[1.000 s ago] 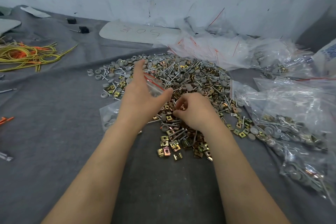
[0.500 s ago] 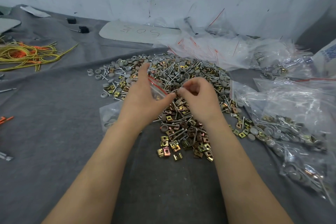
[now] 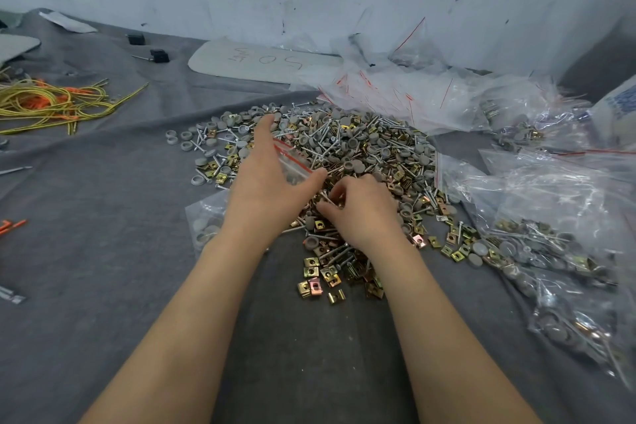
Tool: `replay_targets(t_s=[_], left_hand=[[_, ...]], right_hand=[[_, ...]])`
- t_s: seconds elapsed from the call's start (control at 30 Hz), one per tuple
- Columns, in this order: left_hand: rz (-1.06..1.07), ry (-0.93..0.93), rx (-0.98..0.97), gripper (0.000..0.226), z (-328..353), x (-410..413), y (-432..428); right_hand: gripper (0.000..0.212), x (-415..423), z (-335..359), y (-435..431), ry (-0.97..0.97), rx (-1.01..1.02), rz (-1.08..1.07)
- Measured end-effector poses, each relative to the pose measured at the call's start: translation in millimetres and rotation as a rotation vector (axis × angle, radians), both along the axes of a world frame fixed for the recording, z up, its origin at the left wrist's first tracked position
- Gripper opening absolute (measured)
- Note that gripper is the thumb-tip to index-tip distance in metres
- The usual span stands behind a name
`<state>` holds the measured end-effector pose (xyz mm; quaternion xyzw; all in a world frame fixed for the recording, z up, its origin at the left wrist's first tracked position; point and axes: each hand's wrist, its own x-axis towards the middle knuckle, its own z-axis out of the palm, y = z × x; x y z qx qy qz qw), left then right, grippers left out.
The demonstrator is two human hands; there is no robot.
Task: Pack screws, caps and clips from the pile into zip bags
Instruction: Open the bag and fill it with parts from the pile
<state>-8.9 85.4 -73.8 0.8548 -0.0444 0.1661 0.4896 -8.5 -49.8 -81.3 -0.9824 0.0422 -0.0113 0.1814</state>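
You are mid-fill: your left hand (image 3: 272,189) holds the zip bag (image 3: 292,162) at the near-left edge of the pile (image 3: 361,148), its red-striped mouth spread between thumb and forefinger. Your right hand (image 3: 364,213) digs into the pile's near side, fingers curled and pinching small parts I cannot identify. Next, I judge, you need to lift that pinch clear and drop it into the bag mouth just to its left, without spilling.
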Motion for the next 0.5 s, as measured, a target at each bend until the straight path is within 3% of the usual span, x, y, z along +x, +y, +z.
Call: replay_targets(t_s=[0.1, 0.2, 0.3, 0.5], left_hand=[[0.0, -0.006, -0.011, 0.095, -0.9, 0.7, -0.3], [-0.007, 0.004, 0.003, 0.097, -1.9, 1.0, -0.7], [0.001, 0.011, 0.007, 0.097, -1.8, 1.3, 0.1], [-0.086, 0.059, 0.102, 0.098, -2.2, -1.4, -2.6]], right_hand=[[0.028, 0.3, -1.3, 3.3, 0.001, -0.026, -0.023], [0.013, 1.0, 0.1, 0.1, -0.007, 0.098, -0.021], [0.012, 1.2, 1.6, -3.9, -0.025, 0.219, -0.025], [0.016, 1.3, 9.8, -16.4, -0.338, 0.533, -0.036]])
